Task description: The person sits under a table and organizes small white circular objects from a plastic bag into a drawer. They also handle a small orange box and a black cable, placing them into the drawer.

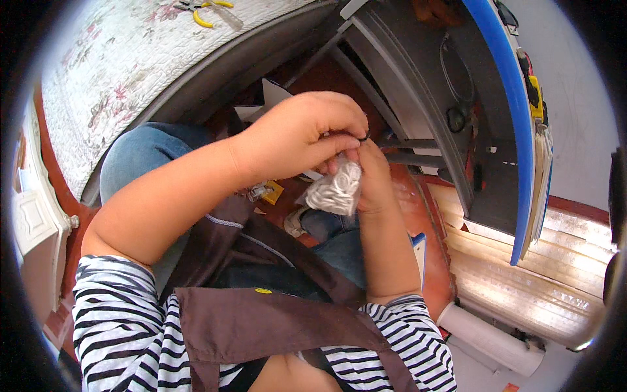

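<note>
In front of my body both hands meet, close together. My right hand (374,164) holds a clear plastic bag (338,191) filled with whitish looped or ring-like pieces. The bag hangs down from curled fingertips at its top. My left hand (313,132) reaches across from the left, palm down. Its thumb and fingers pinch a small dark piece (365,138) just above the bag, beside the right hand. What this piece is cannot be made out, and much of the right hand's grip is hidden.
Yellow-handled pliers (203,14) and a clear-handled tool (228,17) lie on a floral quilted bed cover (117,73). A grey-framed desk (421,98) with a blue edge stands right. A yellow object (272,192) lies on the red floor. A white roll (490,338) lies lower right.
</note>
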`<control>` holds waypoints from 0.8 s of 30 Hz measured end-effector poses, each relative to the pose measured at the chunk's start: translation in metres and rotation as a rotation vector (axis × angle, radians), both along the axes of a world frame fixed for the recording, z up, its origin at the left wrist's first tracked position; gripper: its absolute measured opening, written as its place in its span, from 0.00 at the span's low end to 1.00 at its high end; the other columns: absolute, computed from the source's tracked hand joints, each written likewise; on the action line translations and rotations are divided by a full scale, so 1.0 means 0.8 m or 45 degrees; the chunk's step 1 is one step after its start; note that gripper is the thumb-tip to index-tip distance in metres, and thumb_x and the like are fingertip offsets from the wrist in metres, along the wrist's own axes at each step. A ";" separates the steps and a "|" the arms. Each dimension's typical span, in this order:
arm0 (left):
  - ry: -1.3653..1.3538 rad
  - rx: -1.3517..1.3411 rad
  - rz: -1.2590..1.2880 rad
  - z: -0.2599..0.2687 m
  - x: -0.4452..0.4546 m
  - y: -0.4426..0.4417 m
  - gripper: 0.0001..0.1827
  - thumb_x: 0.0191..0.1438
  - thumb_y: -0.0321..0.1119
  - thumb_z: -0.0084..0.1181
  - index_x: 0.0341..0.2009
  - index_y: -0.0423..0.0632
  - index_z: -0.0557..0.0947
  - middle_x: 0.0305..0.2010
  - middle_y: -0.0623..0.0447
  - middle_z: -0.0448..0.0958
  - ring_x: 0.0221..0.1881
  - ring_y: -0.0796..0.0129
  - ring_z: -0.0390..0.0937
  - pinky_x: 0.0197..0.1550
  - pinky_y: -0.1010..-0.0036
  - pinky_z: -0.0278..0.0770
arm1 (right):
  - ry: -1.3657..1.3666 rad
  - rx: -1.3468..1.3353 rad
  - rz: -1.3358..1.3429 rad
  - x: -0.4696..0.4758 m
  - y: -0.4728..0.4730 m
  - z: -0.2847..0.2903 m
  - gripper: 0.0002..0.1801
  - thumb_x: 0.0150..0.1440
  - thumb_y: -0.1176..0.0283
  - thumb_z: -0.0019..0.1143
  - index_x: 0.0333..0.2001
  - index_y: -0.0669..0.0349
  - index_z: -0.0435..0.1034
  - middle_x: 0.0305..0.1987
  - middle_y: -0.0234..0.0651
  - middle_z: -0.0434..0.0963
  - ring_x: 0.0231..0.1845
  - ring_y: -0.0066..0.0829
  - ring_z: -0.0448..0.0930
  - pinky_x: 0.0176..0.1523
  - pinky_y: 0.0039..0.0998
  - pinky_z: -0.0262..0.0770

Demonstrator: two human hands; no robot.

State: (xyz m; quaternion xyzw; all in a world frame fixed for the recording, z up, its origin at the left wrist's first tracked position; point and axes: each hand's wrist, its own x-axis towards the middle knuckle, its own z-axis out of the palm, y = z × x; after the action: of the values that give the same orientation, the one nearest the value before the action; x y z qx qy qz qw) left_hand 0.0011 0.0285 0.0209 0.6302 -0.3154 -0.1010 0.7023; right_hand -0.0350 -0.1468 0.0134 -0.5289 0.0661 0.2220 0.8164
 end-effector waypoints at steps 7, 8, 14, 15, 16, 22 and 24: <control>-0.495 0.109 0.248 -0.018 0.011 0.007 0.03 0.54 0.23 0.50 0.34 0.38 0.75 0.32 0.48 0.75 0.30 0.67 0.77 0.32 0.73 0.73 | 0.021 0.044 0.036 0.001 -0.004 0.012 0.10 0.58 0.68 0.43 0.39 0.64 0.64 0.26 0.36 0.69 0.28 0.29 0.70 0.40 0.32 0.71; -0.323 0.113 0.165 -0.017 0.011 0.007 0.03 0.54 0.24 0.50 0.34 0.39 0.76 0.31 0.49 0.75 0.30 0.68 0.76 0.32 0.74 0.73 | 0.033 -0.031 -0.071 0.002 -0.004 0.007 0.12 0.59 0.69 0.44 0.44 0.65 0.64 0.28 0.37 0.71 0.29 0.28 0.72 0.40 0.31 0.72; 0.502 0.069 -0.073 -0.019 0.002 0.000 0.08 0.59 0.33 0.49 0.41 0.45 0.75 0.25 0.59 0.72 0.24 0.81 0.67 0.25 0.84 0.65 | -0.148 -0.067 -0.093 0.002 0.004 -0.011 0.13 0.60 0.74 0.46 0.49 0.63 0.62 0.34 0.37 0.75 0.32 0.25 0.77 0.36 0.24 0.75; 0.542 0.062 -0.097 -0.021 0.002 0.000 0.08 0.59 0.34 0.49 0.41 0.45 0.75 0.25 0.60 0.72 0.24 0.82 0.66 0.24 0.85 0.63 | -0.119 -0.072 -0.139 0.004 0.003 -0.012 0.12 0.60 0.74 0.47 0.48 0.63 0.63 0.33 0.37 0.75 0.32 0.24 0.77 0.35 0.23 0.75; 0.581 0.056 -0.121 -0.024 0.003 0.000 0.09 0.59 0.35 0.50 0.41 0.46 0.75 0.25 0.60 0.72 0.24 0.83 0.66 0.24 0.85 0.62 | -0.081 -0.085 -0.159 0.005 0.002 -0.015 0.12 0.60 0.74 0.48 0.47 0.63 0.63 0.33 0.36 0.76 0.31 0.24 0.77 0.35 0.23 0.74; 0.425 0.090 0.018 -0.036 -0.003 -0.008 0.08 0.56 0.33 0.53 0.38 0.43 0.76 0.28 0.56 0.73 0.27 0.76 0.70 0.27 0.82 0.67 | -0.376 -0.698 -0.271 0.008 0.000 -0.033 0.06 0.57 0.74 0.51 0.38 0.62 0.69 0.30 0.36 0.77 0.31 0.26 0.78 0.34 0.27 0.73; -0.451 0.293 0.334 -0.039 0.000 -0.011 0.07 0.49 0.28 0.57 0.34 0.41 0.76 0.33 0.49 0.73 0.33 0.60 0.73 0.36 0.72 0.72 | -0.708 -1.188 -0.341 0.019 -0.001 -0.033 0.04 0.55 0.73 0.52 0.35 0.62 0.70 0.30 0.39 0.78 0.31 0.31 0.79 0.35 0.30 0.73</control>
State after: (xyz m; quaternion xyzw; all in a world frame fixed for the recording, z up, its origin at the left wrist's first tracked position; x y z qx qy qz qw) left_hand 0.0015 0.0200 -0.0105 0.7494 -0.3357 0.0678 0.5667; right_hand -0.0196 -0.1480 -0.0127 -0.8599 0.0062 -0.0844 0.5035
